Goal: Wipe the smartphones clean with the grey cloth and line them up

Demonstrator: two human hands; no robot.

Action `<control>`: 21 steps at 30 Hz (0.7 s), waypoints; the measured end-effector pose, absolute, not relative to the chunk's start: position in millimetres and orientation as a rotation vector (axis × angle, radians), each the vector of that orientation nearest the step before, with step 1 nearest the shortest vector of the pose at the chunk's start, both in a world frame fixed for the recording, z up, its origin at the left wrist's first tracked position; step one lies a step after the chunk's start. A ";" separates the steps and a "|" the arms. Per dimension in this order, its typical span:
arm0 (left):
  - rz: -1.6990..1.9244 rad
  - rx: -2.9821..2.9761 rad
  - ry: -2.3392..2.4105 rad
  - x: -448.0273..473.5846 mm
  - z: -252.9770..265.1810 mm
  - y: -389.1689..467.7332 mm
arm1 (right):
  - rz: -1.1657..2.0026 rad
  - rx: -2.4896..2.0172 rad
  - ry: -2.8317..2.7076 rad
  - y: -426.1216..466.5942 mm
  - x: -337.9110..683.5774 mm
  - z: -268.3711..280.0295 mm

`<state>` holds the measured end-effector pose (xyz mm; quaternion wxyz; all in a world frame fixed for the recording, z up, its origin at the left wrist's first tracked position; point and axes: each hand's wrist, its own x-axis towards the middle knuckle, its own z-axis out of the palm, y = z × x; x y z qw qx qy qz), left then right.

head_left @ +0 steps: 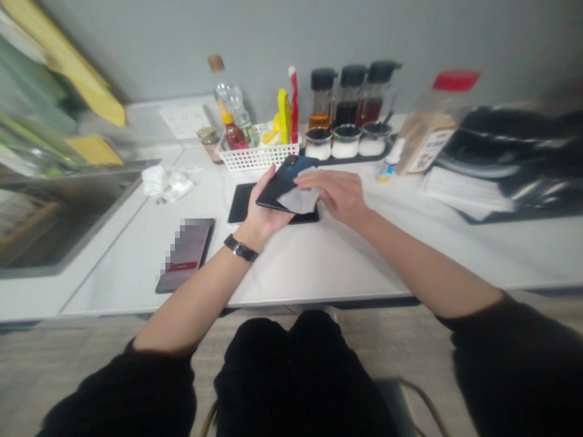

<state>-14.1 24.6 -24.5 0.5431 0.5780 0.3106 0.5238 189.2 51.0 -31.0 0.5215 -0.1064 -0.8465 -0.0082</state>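
My left hand (pixel 266 212) grips a dark blue phone (pixel 285 181) from beneath and along its left side, back face up and tilted. A white tissue (pixel 298 199) lies against the phone's lower right part, pinched in the fingers of my right hand (pixel 339 193). Underneath, flat on the counter, is a black phone-like slab (pixel 240 203), partly covered by my left hand and the held phone. Left of my left wrist lies another phone (pixel 186 258), its screen lit and partly pixelated.
Behind my hands stand a white basket (pixel 259 159) of bottles and packets and a rack of seasoning jars (pixel 345 142). To the right are a small dropper-like bottle (pixel 390 161) and a red-lidded jar (pixel 432 130). Crumpled tissues (pixel 168 182) lie near the sink (pixel 91 243).
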 end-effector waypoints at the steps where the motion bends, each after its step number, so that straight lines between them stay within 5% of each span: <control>1: 1.233 1.383 0.724 -14.2 -25.1 26.2 | -0.035 -0.306 -1.946 49.1 190.0 -30.9; 9: 1.071 1.451 0.735 -6.7 -25.7 15.8 | -0.112 -0.655 -1.669 61.4 190.5 -30.7; 21: 1.145 1.229 0.781 -7.2 -31.8 27.1 | 0.044 -0.298 -2.081 48.1 175.2 -31.8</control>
